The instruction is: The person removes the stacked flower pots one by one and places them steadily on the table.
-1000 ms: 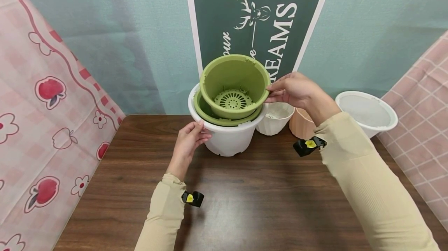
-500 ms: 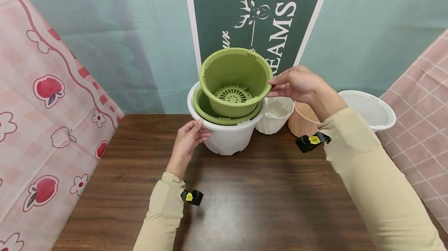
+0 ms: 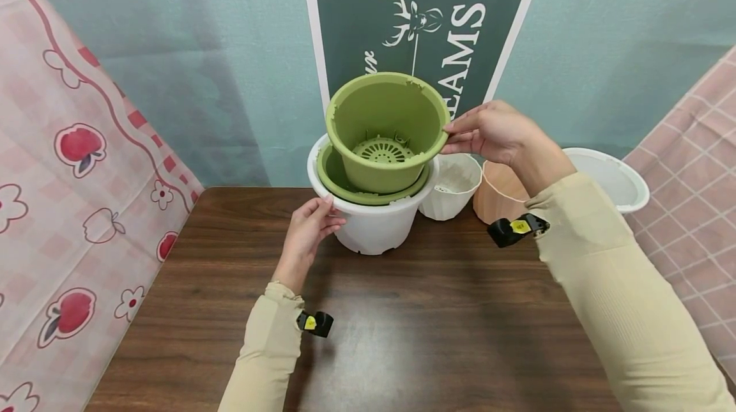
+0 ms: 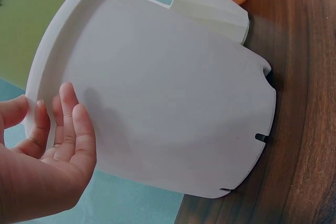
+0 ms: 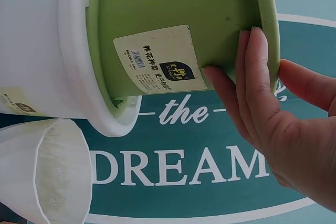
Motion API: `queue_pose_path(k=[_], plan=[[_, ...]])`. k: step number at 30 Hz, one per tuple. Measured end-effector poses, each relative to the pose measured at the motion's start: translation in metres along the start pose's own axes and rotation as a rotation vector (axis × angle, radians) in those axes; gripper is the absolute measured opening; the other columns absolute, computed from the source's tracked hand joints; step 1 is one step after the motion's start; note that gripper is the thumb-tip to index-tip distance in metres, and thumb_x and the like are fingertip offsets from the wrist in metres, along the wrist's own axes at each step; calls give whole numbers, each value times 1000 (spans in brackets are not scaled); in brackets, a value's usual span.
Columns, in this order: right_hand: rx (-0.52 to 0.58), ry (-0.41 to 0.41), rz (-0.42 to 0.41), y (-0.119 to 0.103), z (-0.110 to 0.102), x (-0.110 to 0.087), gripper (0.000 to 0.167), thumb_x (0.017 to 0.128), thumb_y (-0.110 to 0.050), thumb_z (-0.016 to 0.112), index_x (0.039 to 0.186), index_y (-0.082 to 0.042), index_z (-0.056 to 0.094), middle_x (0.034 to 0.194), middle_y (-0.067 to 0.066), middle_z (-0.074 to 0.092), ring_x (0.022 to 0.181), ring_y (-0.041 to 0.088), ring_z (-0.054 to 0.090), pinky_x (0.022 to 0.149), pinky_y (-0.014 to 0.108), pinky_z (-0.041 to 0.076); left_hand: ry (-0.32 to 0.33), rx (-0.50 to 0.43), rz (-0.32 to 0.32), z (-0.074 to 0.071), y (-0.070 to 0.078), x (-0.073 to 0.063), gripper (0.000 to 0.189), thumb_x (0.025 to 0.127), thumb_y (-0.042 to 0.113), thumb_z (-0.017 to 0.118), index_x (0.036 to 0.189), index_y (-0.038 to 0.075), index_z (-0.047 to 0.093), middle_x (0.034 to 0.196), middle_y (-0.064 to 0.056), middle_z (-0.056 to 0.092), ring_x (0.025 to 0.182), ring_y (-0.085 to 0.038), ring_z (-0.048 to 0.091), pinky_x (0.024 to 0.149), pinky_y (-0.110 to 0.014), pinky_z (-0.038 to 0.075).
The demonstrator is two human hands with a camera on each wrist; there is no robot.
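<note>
A green flowerpot (image 3: 391, 105) with a slotted bottom is raised partway out of a second green pot (image 3: 336, 175), its lower part still inside. That second pot sits nested in a large white flowerpot (image 3: 376, 233) on the table. My right hand (image 3: 494, 134) pinches the upper green pot's rim at its right side. In the right wrist view, the thumb is over the rim and the fingers lie along the outer wall, near a paper label (image 5: 163, 61). My left hand (image 3: 307, 230) pinches the white pot's rim at the front left, thumb on top.
Right of the white pot stand a small white faceted pot (image 3: 451, 198) and an orange pot (image 3: 497, 191), partly behind the right forearm. Farther right is a wide white pot (image 3: 615, 182). A blue-green cloth (image 3: 247, 80) hangs behind the brown wooden table (image 3: 414, 322).
My right hand has lifted the upper green pot higher out of the second one. The left hand keeps its grip on the white pot's rim.
</note>
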State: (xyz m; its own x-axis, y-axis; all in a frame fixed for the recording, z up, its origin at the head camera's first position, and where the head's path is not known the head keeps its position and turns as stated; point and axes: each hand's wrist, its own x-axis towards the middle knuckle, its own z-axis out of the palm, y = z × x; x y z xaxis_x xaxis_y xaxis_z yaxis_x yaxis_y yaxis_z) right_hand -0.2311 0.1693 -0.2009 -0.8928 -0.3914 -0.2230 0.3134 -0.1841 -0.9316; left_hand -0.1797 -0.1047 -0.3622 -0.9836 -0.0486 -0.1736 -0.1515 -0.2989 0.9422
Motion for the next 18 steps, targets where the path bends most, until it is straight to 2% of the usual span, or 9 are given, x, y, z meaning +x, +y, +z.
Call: queue_pose_path(k=[18], plan=[[11,32,-17,-8,5,-5,20,87,13,45,81,15,64,82,26,64,77,30,66,74,37,53,0,9,-22,0,2,-2,18,94,20,53,84,4,52,78,-5,60,66,-14,63,68,-27,52]])
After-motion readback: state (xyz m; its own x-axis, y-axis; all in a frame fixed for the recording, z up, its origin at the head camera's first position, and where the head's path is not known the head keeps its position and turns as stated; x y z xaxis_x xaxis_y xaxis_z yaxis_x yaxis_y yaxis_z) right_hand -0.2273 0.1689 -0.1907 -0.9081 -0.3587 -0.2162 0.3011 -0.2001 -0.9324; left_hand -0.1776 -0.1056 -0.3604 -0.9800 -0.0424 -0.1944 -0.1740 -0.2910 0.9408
